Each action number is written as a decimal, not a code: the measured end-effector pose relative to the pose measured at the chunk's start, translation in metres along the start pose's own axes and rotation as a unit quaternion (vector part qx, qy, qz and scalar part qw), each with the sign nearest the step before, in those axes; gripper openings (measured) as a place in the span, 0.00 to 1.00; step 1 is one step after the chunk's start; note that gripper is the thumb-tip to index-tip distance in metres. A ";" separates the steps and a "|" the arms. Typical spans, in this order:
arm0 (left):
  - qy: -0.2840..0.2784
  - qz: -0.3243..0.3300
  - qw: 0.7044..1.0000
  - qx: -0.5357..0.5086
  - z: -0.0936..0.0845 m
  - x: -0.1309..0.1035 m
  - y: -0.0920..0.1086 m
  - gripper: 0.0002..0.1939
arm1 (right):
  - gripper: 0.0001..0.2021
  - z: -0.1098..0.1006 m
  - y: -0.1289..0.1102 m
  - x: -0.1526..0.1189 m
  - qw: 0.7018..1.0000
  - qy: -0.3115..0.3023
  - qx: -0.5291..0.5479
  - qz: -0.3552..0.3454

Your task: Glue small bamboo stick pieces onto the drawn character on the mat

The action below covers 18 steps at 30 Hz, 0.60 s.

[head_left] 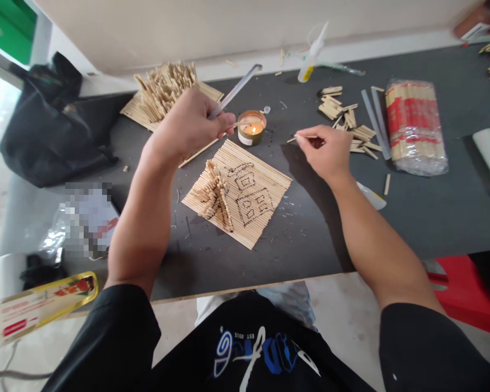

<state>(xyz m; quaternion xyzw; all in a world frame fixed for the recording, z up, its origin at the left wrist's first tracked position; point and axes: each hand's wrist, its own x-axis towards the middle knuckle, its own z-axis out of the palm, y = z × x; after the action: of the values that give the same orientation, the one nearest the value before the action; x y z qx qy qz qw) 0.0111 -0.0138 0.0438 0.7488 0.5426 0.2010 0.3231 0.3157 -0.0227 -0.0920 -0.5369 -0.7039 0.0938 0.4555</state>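
Note:
A translucent glue stick is gripped in my left hand, and a thin stick also extends from its fingertips over the lit candle tin. To the candle's right, my right hand pinches a short wooden stick between thumb and fingers. Below and between the hands lies a square mat of wooden sticks with black line drawings on it. A raised cluster of short sticks stands on the mat's left part.
Behind my left hand stands a dense stick bundle. At the back is a glue bottle. Loose short sticks, two glue sticks and a wrapped stick pack lie right. A black bag sits left.

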 end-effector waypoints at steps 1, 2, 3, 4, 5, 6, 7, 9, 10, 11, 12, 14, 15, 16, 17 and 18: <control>-0.001 0.002 1.000 -0.003 -0.001 0.000 0.001 0.21 | 0.05 0.002 0.002 0.000 0.999 -0.028 -0.018 -0.018; 0.000 0.002 1.000 -0.004 0.000 0.000 0.001 0.22 | 0.04 0.004 0.003 0.000 0.997 -0.054 -0.034 -0.034; 0.004 0.001 1.000 -0.005 0.001 0.000 0.002 0.22 | 0.04 0.006 0.001 -0.001 0.995 -0.075 -0.046 -0.049; 0.006 -0.002 1.000 -0.008 0.003 0.001 0.003 0.22 | 0.04 0.006 -0.002 -0.001 0.993 -0.085 -0.054 -0.061; 0.006 -0.006 1.000 -0.011 0.006 0.002 0.004 0.22 | 0.05 0.005 -0.007 -0.002 0.992 -0.087 -0.060 -0.070; 0.009 -0.011 1.000 -0.015 0.008 0.003 0.004 0.23 | 0.05 0.004 -0.014 -0.002 0.992 -0.081 -0.067 -0.075; 0.011 -0.014 1.000 -0.016 0.011 0.004 0.004 0.23 | 0.06 0.001 -0.022 -0.001 0.992 -0.068 -0.074 -0.079; 0.015 -0.015 1.000 -0.019 0.015 0.006 0.003 0.22 | 0.08 -0.004 -0.042 0.000 0.991 -0.039 -0.095 -0.083; 0.017 -0.014 1.000 -0.020 0.017 0.007 0.002 0.20 | 0.09 -0.006 -0.054 0.001 0.990 -0.028 -0.105 -0.087; 0.019 -0.013 0.999 -0.023 0.019 0.008 0.000 0.19 | 0.11 -0.006 -0.065 0.003 0.988 -0.029 -0.118 -0.094; 0.021 -0.012 0.999 -0.026 0.020 0.009 -0.002 0.17 | 0.12 -0.005 -0.076 0.005 0.986 -0.037 -0.129 -0.102; 0.027 -0.008 0.999 -0.028 0.022 0.011 -0.005 0.15 | 0.14 0.003 -0.093 0.009 0.980 -0.070 -0.141 -0.125; 0.028 -0.006 0.999 -0.029 0.023 0.012 -0.007 0.15 | 0.16 0.009 -0.098 0.012 0.977 -0.077 -0.144 -0.135; 0.028 -0.005 0.999 -0.028 0.023 0.012 -0.008 0.15 | 0.17 0.016 -0.102 0.015 0.975 -0.083 -0.147 -0.143; 0.028 -0.004 0.999 -0.028 0.022 0.012 -0.008 0.16 | 0.18 0.022 -0.104 0.018 0.974 -0.085 -0.150 -0.146; 0.027 -0.004 0.999 -0.028 0.022 0.011 -0.008 0.17 | 0.20 0.028 -0.105 0.021 0.974 -0.085 -0.151 -0.146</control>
<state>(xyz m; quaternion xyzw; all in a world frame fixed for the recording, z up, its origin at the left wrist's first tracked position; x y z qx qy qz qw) 0.0234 -0.0074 0.0219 0.7315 0.5486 0.2346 0.3299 0.2243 -0.0375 -0.0313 -0.4814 -0.8167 -0.0360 0.3162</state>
